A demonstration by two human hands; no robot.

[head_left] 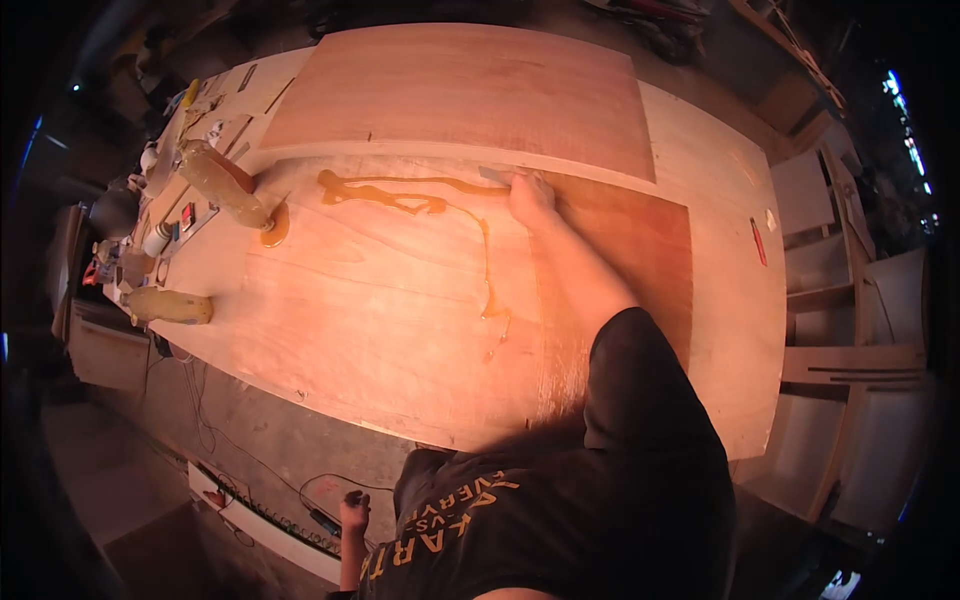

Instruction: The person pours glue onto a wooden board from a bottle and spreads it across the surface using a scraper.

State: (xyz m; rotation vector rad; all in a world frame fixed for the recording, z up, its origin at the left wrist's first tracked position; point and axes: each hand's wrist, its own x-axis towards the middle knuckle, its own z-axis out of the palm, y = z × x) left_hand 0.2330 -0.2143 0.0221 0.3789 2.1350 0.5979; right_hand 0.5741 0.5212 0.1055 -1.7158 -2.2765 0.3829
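Note:
My right hand [531,199] reaches across a wooden sheet [370,300] and is closed on a flat scraper [493,176], most of which the fingers hide. The scraper's blade touches a line of amber glue [400,190] near the sheet's far edge. Another strand of the glue trails down toward the middle. To the right of my forearm, the sheet's surface looks darker and coated. Low by my side, my left hand [354,508] hangs away from the table with its fingers curled; whatever it may hold is too dark to make out.
A second wooden sheet [460,90] lies beyond the first. On the left, a glue-smeared bottle [222,183] leans by an amber puddle [275,226], with another bottle [170,306] nearer. A red tool [758,242] rests at right. Cables [250,455] cross the floor.

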